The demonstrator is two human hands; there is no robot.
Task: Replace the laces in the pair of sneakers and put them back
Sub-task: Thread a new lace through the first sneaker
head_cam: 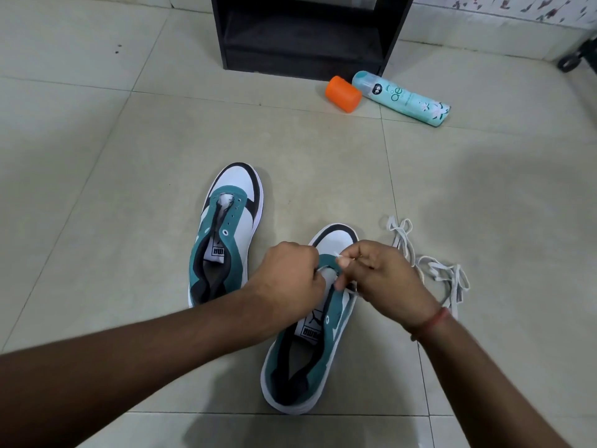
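Two teal, white and black sneakers stand on the tiled floor, toes pointing away from me. The left sneaker (226,234) has no lace in its eyelets. Over the front eyelets of the right sneaker (307,360) both my hands are at work. My left hand (287,279) pinches a bit of white lace at the tongue's left side. My right hand (381,276) holds a white lace tip between thumb and fingers. A loose white lace (433,266) lies in loops on the floor to the right of that shoe, running under my right wrist.
A black open shelf unit (307,33) stands on the floor at the back. In front of it lie an orange cap (343,93) and a light teal spray can (403,98) on its side. A dark wheeled object (578,53) shows at the far right edge.
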